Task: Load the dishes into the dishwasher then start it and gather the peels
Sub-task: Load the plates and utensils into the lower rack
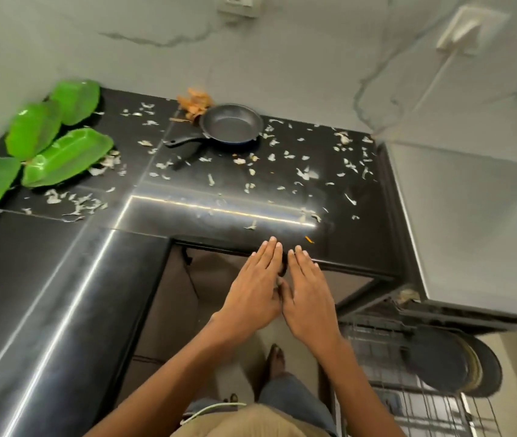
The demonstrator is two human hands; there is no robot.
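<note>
- The left hand (252, 291) and the right hand (309, 296) reached out side by side over the near edge of the black counter (61, 279), palms down, fingers straight and holding nothing; the thumbs met between them.
- Pale peels (302, 173) lay scattered across the counter, thickest beyond the hands and around the frying pan (231, 123).
- The frying pan sat far back on the counter near the wall, its handle pointing left.
- A small heap of orange peels (194, 100) lay just behind the pan, against the wall.
- One orange sliver (309, 239) lay on the counter just beyond the right hand's fingertips.
- Four green leaf-shaped plates (68, 156) lay at the counter's left end, some overlapping.
- To the right of the counter, below its level, a wire dishwasher rack (408, 402) stood pulled out, with dark round dishes (439, 357) upright in it.
</note>
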